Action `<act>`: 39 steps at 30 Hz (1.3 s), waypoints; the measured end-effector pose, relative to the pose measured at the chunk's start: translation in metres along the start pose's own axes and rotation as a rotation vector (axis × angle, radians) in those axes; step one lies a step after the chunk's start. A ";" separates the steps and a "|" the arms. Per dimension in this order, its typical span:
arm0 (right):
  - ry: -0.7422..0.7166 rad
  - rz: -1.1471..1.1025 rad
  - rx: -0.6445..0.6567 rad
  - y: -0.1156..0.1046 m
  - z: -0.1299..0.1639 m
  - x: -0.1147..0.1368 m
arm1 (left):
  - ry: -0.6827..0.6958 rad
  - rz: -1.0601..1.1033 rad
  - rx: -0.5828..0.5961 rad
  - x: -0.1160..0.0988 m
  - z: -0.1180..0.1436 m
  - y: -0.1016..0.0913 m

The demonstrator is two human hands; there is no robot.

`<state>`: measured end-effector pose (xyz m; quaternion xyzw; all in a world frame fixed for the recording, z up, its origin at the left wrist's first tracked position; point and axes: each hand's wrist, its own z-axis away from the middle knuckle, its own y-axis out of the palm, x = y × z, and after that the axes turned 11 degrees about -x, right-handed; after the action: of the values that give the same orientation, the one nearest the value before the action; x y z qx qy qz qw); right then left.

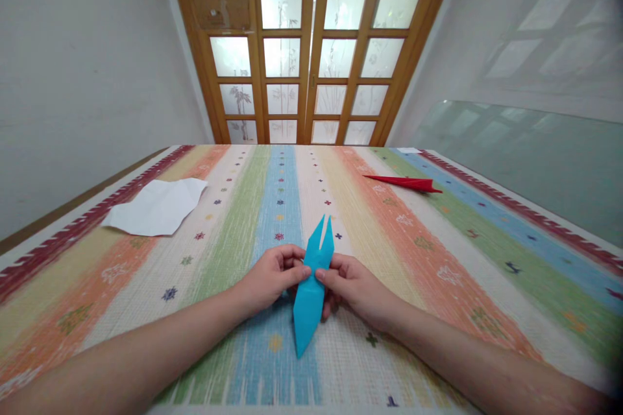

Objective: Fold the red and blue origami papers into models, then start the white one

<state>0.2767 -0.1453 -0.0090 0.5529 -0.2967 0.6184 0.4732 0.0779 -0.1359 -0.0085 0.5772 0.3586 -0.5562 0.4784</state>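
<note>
My fingers pinch the slim, folded blue paper figure [311, 288] at its waist: left hand [272, 279] at nine o'clock, right hand [353, 288] at three. I judge it light, thin and easily creased, best held by the folded edges. It sits mid-table on the striped woven cloth [438, 253], twin points toward twelve.

1 blue folded paper [311, 285], 1 red folded paper [406, 182], 1 white sheet [158, 207], 2 hands [270, 279]
</note>
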 end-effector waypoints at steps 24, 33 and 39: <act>0.198 0.262 0.091 -0.022 -0.026 0.033 | -0.311 -0.183 0.130 -0.019 -0.031 -0.017; 0.009 0.365 0.017 -0.035 -0.084 0.049 | -0.128 -0.166 0.009 -0.025 -0.085 -0.040; -0.015 0.484 0.042 -0.036 -0.083 0.037 | -0.053 -0.248 -0.024 -0.008 -0.078 -0.045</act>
<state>0.2780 -0.0483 0.0037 0.4801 -0.4112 0.7155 0.2976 0.0573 -0.0484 -0.0140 0.5077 0.4210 -0.6221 0.4220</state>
